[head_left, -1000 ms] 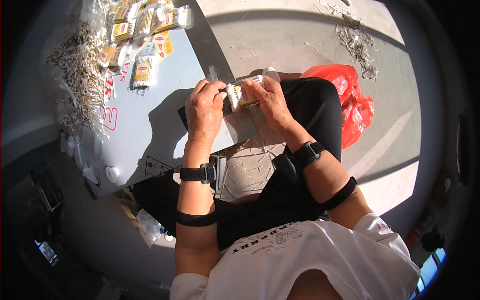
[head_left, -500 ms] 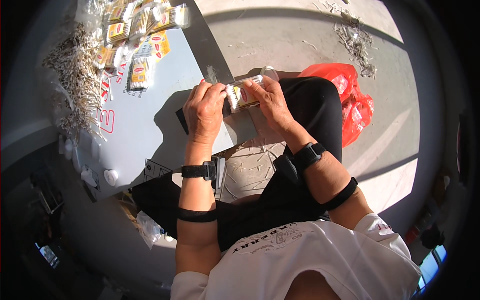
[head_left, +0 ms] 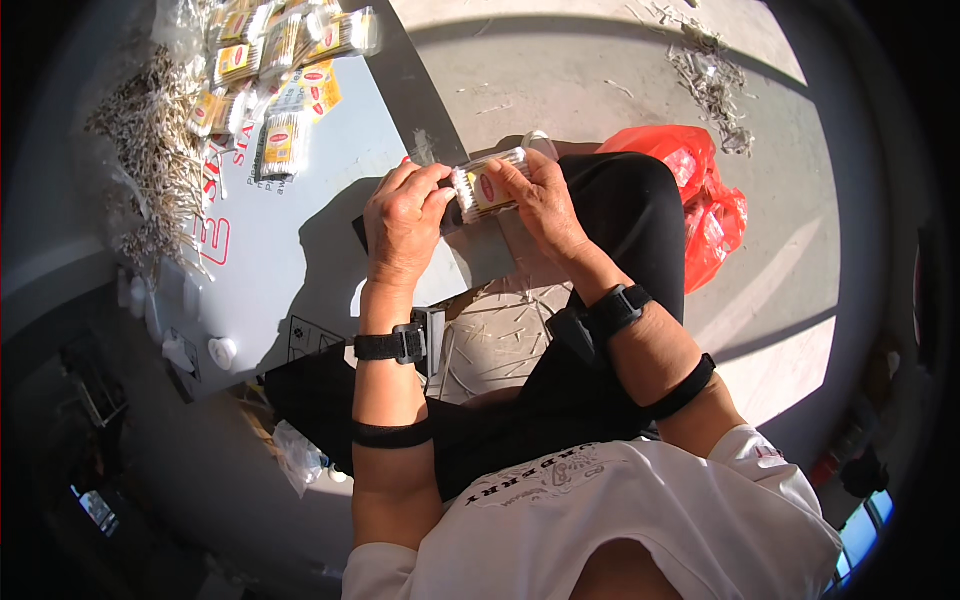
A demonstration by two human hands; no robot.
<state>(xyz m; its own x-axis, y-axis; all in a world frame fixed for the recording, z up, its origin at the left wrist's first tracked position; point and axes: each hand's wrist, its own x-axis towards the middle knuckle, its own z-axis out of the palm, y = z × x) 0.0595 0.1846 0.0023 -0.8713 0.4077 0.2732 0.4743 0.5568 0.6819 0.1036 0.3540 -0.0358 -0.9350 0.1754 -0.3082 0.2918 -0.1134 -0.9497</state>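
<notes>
Head view: both hands meet at the upper middle of the frame over the edge of a grey-blue surface (head_left: 300, 250). The left hand (head_left: 403, 222) and the right hand (head_left: 545, 200) each pinch one end of a small clear packet of pale sticks (head_left: 487, 186) with a yellow and red label, fingers curled around it, so the packet hangs between them just above the person's black-clad knee. At the upper left of the frame a cluster of finished packets (head_left: 280, 60) of the same kind lies on the surface, and left of them spreads a heap of loose sticks (head_left: 150, 160), well apart from the hands. A few stray sticks lie on the pale patch (head_left: 495, 335) of lap below the wrists. A red plastic bag (head_left: 690, 190) sits on the concrete floor to the right of the knee, and more scattered bits (head_left: 710, 70) lie at the upper right. Judging by this, a fair number of packets are already made and set aside, one is in hand and seemingly being closed or straightened, and the big loose heap suggests plenty remains to pack.
</notes>
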